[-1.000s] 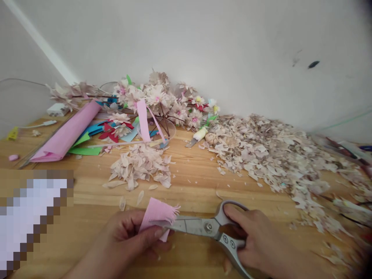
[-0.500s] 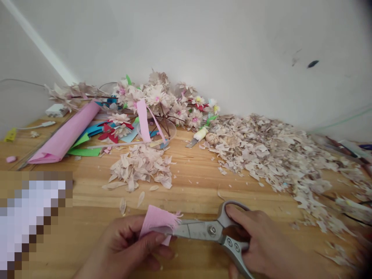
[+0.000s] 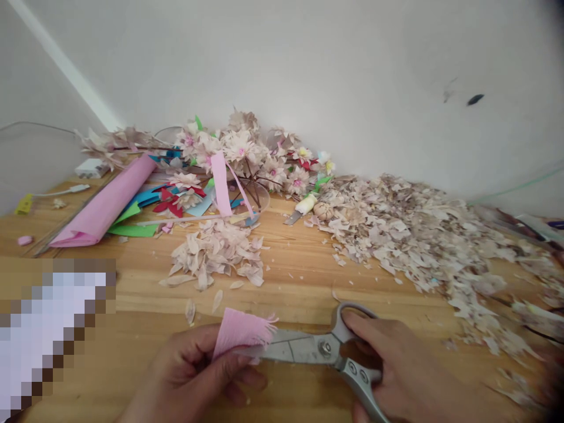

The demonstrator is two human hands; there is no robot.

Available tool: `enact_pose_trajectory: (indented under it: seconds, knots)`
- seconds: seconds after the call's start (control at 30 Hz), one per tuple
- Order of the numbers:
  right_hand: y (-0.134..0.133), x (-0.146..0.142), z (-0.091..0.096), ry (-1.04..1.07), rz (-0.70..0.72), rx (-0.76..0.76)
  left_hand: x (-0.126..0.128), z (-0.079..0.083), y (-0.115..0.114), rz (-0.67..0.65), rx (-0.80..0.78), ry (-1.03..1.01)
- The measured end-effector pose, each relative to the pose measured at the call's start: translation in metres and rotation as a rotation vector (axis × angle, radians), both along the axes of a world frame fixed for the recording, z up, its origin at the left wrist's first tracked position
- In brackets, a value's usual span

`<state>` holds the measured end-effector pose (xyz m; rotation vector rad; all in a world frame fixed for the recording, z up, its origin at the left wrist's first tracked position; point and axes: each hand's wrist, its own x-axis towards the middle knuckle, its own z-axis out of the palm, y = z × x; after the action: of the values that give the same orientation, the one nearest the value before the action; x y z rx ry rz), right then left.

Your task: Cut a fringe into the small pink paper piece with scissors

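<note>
My left hand [image 3: 207, 370] pinches a small pink crepe paper piece [image 3: 242, 329] between thumb and fingers. Its right edge is cut into a fine fringe. Metal scissors [image 3: 326, 346] are held in my right hand [image 3: 396, 364], thumb through the upper handle loop. The blades point left and lie across the lower part of the paper, one of them close to my left thumb. Just beyond my hands is a small heap of pale dried petals [image 3: 215, 252], with a few loose petals nearer to me.
Behind lie a rolled pink paper [image 3: 106, 202], pink strips [image 3: 221, 185], green paper [image 3: 134, 229] and flower branches [image 3: 247, 147] against the wall. A utility knife [image 3: 302, 208] lies beside a large heap of petal scraps [image 3: 405, 229] on the right. A blurred-out object [image 3: 48, 335] occupies the left front.
The scissors blades have shifted slightly on the pink paper, and less of its lower edge shows below them. My hands stay in nearly the same place; the view has moved a little.
</note>
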<state>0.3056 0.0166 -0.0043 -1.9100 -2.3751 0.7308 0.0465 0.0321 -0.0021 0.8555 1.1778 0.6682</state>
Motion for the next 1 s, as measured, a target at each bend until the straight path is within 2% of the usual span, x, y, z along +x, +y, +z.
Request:
enact_pose_trajectory:
  seconds: [0.27, 0.5, 0.63, 0.87, 1.0]
  knots:
    - [-0.002, -0.002, 0.000, -0.007, -0.003, -0.031, 0.001, -0.003, 0.000, 0.016, 0.027, 0.005]
    - [-0.001, -0.003, 0.001, 0.020, -0.027, -0.050, -0.006, -0.020, 0.002, -0.069, 0.070, -0.025]
    - [-0.001, -0.004, 0.001, 0.010, -0.028, -0.043, -0.008, -0.026, 0.003, -0.059, 0.077, -0.061]
    - [-0.001, -0.003, -0.003, 0.006, -0.038, -0.036, -0.005, -0.021, 0.004, -0.057, 0.018, -0.102]
    - [-0.001, -0.003, -0.001, 0.003, -0.056, -0.057, -0.001, -0.013, 0.003, 0.002, -0.027, -0.092]
